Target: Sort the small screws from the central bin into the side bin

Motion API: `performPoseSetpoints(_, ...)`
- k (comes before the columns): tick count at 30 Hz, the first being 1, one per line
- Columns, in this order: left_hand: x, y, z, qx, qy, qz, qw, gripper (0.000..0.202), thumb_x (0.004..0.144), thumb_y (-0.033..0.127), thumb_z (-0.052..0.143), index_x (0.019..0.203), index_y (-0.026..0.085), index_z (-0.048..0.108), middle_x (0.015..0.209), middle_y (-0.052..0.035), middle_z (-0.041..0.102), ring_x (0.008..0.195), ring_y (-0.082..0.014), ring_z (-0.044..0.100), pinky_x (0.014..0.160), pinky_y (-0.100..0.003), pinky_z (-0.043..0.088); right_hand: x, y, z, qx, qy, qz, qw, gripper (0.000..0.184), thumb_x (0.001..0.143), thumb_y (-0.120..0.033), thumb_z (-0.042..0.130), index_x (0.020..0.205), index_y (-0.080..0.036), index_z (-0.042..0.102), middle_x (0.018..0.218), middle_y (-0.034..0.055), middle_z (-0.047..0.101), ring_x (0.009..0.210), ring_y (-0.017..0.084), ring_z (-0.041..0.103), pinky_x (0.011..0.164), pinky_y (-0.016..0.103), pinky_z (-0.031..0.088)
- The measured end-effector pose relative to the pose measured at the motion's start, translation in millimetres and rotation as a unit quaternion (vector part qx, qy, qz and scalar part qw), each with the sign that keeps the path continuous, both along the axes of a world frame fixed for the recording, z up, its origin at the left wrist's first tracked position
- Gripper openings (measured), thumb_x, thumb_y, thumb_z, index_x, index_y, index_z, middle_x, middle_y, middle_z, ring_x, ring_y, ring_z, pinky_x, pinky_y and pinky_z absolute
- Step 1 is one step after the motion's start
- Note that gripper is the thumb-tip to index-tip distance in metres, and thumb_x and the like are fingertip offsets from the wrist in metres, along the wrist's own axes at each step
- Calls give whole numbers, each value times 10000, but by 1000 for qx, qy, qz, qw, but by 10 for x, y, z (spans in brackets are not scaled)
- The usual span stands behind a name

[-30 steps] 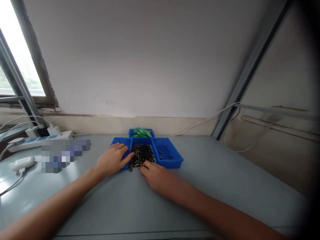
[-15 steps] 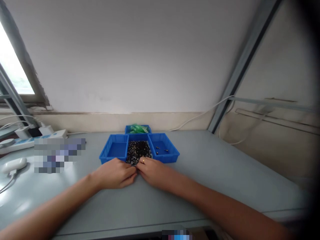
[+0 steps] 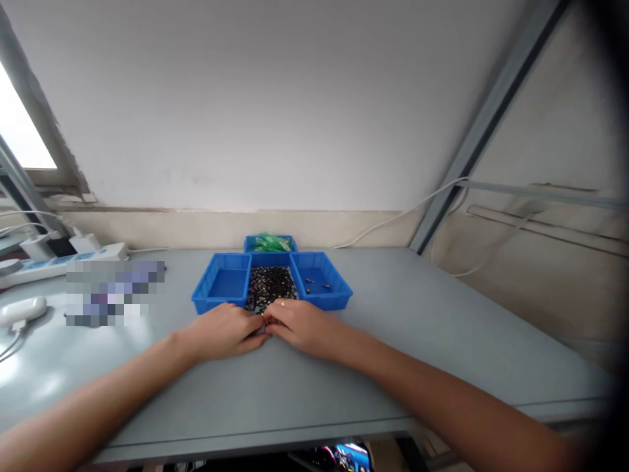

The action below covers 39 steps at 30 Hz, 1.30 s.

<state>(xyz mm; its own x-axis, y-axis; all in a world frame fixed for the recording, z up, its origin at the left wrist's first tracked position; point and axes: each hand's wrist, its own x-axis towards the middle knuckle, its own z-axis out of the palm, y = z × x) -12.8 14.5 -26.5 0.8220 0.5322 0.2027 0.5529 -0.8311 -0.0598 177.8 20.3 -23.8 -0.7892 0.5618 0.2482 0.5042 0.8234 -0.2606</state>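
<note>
Three blue bins stand side by side on the grey table. The left bin (image 3: 219, 285) looks bare inside, the middle bin (image 3: 270, 288) is full of small dark parts, and the right bin (image 3: 322, 288) holds a few. My left hand (image 3: 228, 331) and my right hand (image 3: 299, 324) rest on the table just in front of the middle bin, fingertips meeting in a pinch. Whatever lies between the fingertips is too small to make out. A ring shows on my right hand.
A fourth blue bin (image 3: 270, 243) with green items sits behind, near the wall. A white power strip (image 3: 59, 259) with cables, a white device (image 3: 22, 311) and a blurred-out object (image 3: 115, 292) lie at the left. A grey slanted post (image 3: 472, 144) rises at the right.
My left hand came off the left bin and drew back to the table, meeting my right hand in front of the middle bin. The view shifted slightly.
</note>
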Motion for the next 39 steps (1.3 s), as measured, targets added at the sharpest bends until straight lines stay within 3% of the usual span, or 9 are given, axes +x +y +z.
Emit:
performPoseSetpoints(5, 14, -1, 11, -5, 9, 34, 999, 294, 888, 317, 364, 746, 145, 555, 637, -20, 617, 529, -139, 585, 463, -235, 383, 12, -1, 15, -118, 77, -35, 989, 44, 797, -181, 491, 790, -177, 535, 734, -7, 585, 677, 116, 531, 580, 222, 385)
performPoseSetpoints(9, 16, -5, 19, -4, 6, 35, 999, 285, 891, 308, 353, 767, 143, 549, 623, -17, 602, 525, -136, 579, 475, -234, 392, 15, 8, 15, -170, 106, -44, 979, 101, 760, -138, 482, 827, -178, 546, 717, -10, 590, 658, 110, 540, 567, 213, 394)
performPoseSetpoints(15, 2, 0, 11, 17, 8, 31, 999, 303, 904, 277, 320, 759, 151, 555, 621, -12, 599, 526, -122, 572, 494, -222, 401, 21, 13, 39, -166, 115, -47, 978, 99, 748, -131, 482, 815, -182, 534, 722, -10, 579, 660, 109, 537, 583, 219, 403)
performPoseSetpoints(18, -8, 5, 2, 23, 13, 28, 999, 317, 910, 263, 301, 766, 147, 559, 644, -20, 610, 532, -129, 576, 496, -235, 405, 28, 7, 52, -167, 116, -53, 978, 77, 793, -201, 471, 836, -182, 532, 739, -3, 585, 665, 113, 536, 585, 228, 398)
performPoseSetpoints(21, -11, 13, -10, 32, 19, 33, 999, 331, 916, 261, 285, 759, 144, 553, 647, -22, 613, 531, -141, 579, 490, -252, 406, 37, 15, 43, -165, 93, -44, 981, 174, 851, -296, 414, 818, -178, 536, 748, 7, 592, 658, 116, 529, 581, 235, 384)
performPoseSetpoints(25, -7, 16, -10, 44, 24, 34, 998, 334, 919, 256, 278, 742, 145, 539, 621, -19, 603, 513, -141, 572, 470, -249, 391, 51, 33, 17, -142, 54, -30, 988, 266, 882, -308, 355, 725, -170, 520, 704, 7, 577, 630, 112, 513, 570, 237, 358)
performPoseSetpoints(39, -1, -5, 46, 29, 59, 20, 998, 190, 866, 152, 349, 816, 137, 532, 630, -14, 603, 484, -125, 551, 441, -227, 360, 48, 24, 25, -163, 74, -70, 981, 131, 807, -251, 439, 773, -178, 541, 672, -15, 577, 588, 105, 517, 487, 208, 332)
